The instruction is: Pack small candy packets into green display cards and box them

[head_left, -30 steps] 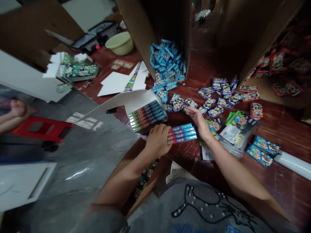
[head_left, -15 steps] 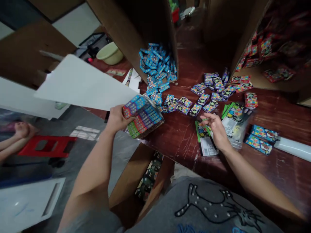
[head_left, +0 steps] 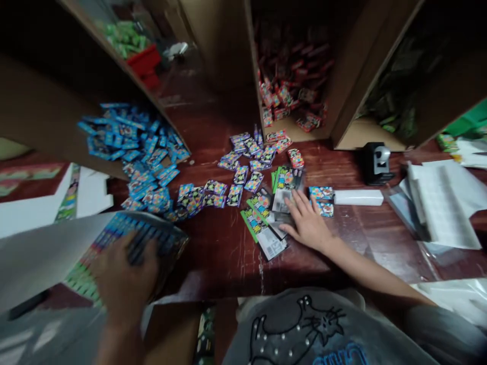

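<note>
My left hand (head_left: 125,276), smeared by motion, is over an opened box of small packets (head_left: 91,253) in blue, red and green rows. Whether its fingers grip any packet I cannot make out. My right hand (head_left: 310,223) rests with fingers spread on a printed plastic bag (head_left: 283,200) with a black and green header. More such bags (head_left: 264,230) lie fanned out to its left. Purple candy packets (head_left: 235,194) are scattered beyond the bags, and two blue packets (head_left: 321,193) lie just past my right hand, beside a white roll (head_left: 358,197).
Cardboard boxes on their sides spill blue packets (head_left: 133,137) at left and red packets (head_left: 283,96) at the back. A black tape dispenser (head_left: 377,163) stands at right, near stacked white sheets (head_left: 443,203). An open carton (head_left: 171,329) is below the table edge.
The view has swung to the right. My right hand has come down flat onto the bags, with its fingers spread. My left hand has shifted from the box's edge to over its rows.
</note>
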Action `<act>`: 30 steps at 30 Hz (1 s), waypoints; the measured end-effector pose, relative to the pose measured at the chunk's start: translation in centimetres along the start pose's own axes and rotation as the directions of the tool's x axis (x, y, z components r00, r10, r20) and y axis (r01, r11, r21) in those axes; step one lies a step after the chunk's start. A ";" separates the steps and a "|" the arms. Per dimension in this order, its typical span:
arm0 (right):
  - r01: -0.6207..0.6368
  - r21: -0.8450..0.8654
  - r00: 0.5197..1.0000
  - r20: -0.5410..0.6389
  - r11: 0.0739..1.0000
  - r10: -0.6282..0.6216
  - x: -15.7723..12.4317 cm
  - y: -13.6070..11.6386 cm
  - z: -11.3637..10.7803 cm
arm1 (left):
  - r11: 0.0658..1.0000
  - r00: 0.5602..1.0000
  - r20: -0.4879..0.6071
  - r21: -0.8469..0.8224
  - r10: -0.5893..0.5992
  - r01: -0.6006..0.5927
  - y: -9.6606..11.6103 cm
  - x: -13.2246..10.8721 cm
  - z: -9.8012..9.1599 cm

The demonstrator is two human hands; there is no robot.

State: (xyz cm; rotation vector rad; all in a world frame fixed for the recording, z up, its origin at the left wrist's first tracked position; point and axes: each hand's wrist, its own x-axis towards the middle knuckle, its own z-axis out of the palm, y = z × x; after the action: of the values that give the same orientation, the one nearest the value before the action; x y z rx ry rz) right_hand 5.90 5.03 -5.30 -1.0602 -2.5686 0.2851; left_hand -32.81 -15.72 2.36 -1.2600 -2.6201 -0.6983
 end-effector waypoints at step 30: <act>0.098 0.483 0.995 -0.068 0.870 -0.074 2.1 3.1 -6.1 | 0.658 0.789 0.460 -0.747 0.409 0.094 24.3 -5.8 10.8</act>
State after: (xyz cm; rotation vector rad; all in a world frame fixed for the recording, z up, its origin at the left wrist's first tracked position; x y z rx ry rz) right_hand 8.86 9.01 -0.20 -0.7480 -2.3056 0.8226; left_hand -9.71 -1.64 -0.72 -2.2474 -2.6437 -1.7114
